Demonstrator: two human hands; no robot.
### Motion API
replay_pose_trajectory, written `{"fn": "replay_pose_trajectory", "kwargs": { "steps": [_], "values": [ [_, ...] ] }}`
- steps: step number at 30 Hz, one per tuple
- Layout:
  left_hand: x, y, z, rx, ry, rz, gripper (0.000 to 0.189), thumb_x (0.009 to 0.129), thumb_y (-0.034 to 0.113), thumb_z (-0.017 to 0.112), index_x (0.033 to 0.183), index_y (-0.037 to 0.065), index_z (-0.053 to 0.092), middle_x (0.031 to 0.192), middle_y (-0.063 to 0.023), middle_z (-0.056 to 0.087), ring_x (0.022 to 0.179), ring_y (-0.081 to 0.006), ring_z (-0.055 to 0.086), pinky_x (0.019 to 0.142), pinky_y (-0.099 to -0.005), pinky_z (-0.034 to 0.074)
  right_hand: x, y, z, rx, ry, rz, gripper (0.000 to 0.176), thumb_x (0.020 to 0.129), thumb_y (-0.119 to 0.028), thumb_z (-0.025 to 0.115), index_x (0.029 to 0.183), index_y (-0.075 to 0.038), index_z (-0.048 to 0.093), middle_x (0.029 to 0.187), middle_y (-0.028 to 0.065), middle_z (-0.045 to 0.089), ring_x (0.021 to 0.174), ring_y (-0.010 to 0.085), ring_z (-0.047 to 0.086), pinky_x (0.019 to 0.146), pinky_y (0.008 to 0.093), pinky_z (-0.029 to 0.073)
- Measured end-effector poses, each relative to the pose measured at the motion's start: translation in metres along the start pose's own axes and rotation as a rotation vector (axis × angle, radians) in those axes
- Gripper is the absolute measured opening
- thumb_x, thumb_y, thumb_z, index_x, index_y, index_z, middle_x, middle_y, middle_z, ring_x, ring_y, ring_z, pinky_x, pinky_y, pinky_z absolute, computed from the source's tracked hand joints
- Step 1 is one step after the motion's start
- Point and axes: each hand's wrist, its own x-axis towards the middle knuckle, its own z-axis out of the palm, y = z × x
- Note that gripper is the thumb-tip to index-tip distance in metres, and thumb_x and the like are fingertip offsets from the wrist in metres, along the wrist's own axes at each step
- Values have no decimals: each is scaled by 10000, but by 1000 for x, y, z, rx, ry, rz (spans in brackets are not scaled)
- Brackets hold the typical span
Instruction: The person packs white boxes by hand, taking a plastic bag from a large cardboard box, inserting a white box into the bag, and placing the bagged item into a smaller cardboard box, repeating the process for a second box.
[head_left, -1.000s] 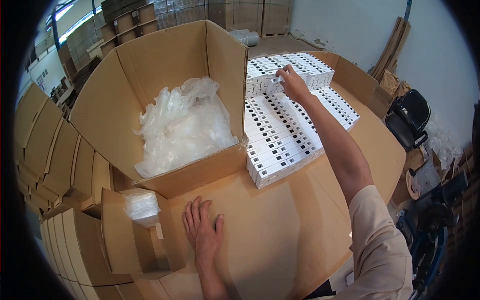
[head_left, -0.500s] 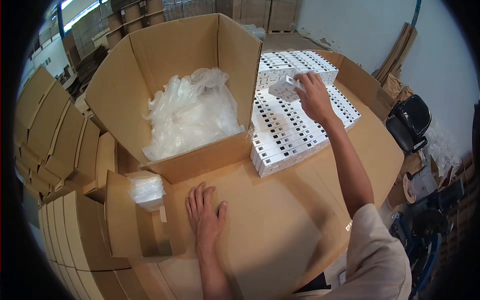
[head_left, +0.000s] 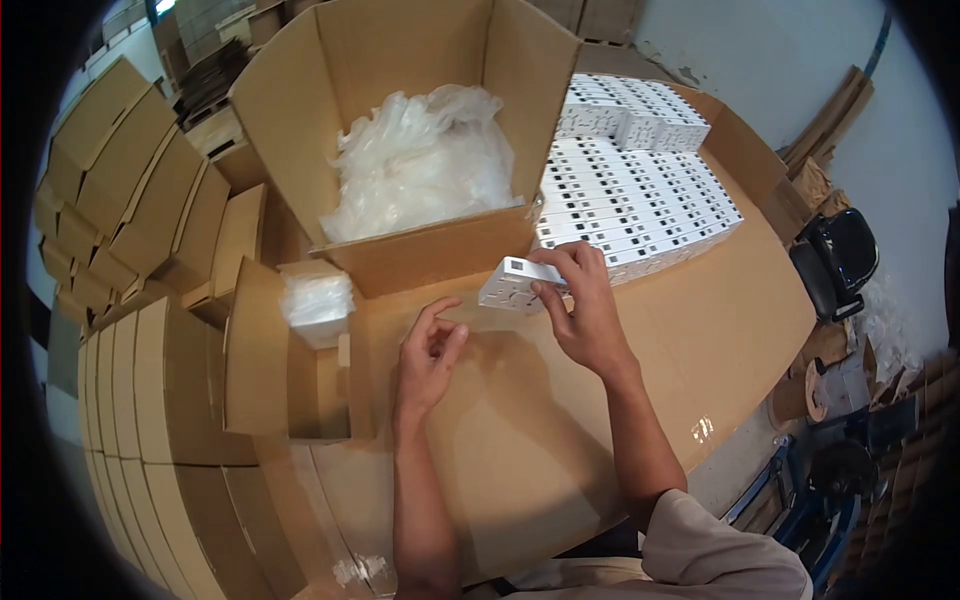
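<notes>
In the head view my right hand [head_left: 588,315] grips a flat white box-shaped piece [head_left: 512,292], thumb on its near face and fingers over the top. The piece has a small dark square on its narrow edge and cut-outs or markings on its broad face. It is held above the cardboard table surface [head_left: 480,430]. My left hand [head_left: 428,362] is left of it, fingers curled and apart, with nothing in it. Rows of similar white pieces [head_left: 640,200] stand packed together behind my right hand, with more stacked on top at the back.
A large open carton [head_left: 420,245] holds crumpled clear plastic bags [head_left: 425,170]. On the left, a small open carton [head_left: 262,350] contains a plastic-wrapped white bundle [head_left: 318,305]. Cardboard boxes [head_left: 130,390] are stacked at far left. A black chair [head_left: 835,260] stands at right.
My right hand has brought the white piece from over the rows toward me and to the left. My left hand has lifted off the table and curled its fingers. The view has shifted.
</notes>
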Motion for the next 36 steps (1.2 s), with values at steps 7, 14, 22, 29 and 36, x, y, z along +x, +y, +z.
{"fn": "replay_pose_trajectory", "kwargs": {
  "steps": [7,14,22,29,36],
  "values": [
    [2,-2,-9,-280,-41,28,453,1093,372,499,1427,66,515,983,-74,689,841,-109,617,740,-255,477,-4,-24,40,-152,-35,-100,346,885,-46,735,1213,-147,691,1114,118,560,970,313,517,861,423,467],
    [6,-11,-15,-405,62,31,387,1102,374,484,1360,90,543,1007,-71,689,878,-120,631,746,-262,479,-13,-25,55,90,-109,-54,321,903,-37,723,1206,-139,697,1225,120,533,946,309,627,737,394,526],
    [4,3,-7,-254,173,70,386,988,72,662,1356,83,546,1095,-88,710,971,-113,646,846,-262,499,-46,15,95,679,0,169,139,960,42,624,1082,-24,623,1355,162,537,1024,205,644,782,363,574],
    [7,-19,-9,77,206,6,398,922,21,720,1295,28,583,1154,-126,728,1028,-175,677,900,-323,530,-58,47,107,501,-50,303,200,941,31,659,1060,-17,506,1026,181,695,931,236,706,786,357,574],
    [2,-8,-9,289,249,-21,381,893,27,731,1248,-5,595,1132,-191,744,1126,-294,707,1000,-400,534,-47,42,102,432,-121,331,252,924,30,673,1070,-20,474,994,201,686,896,328,709,780,393,553]
  ]
}}
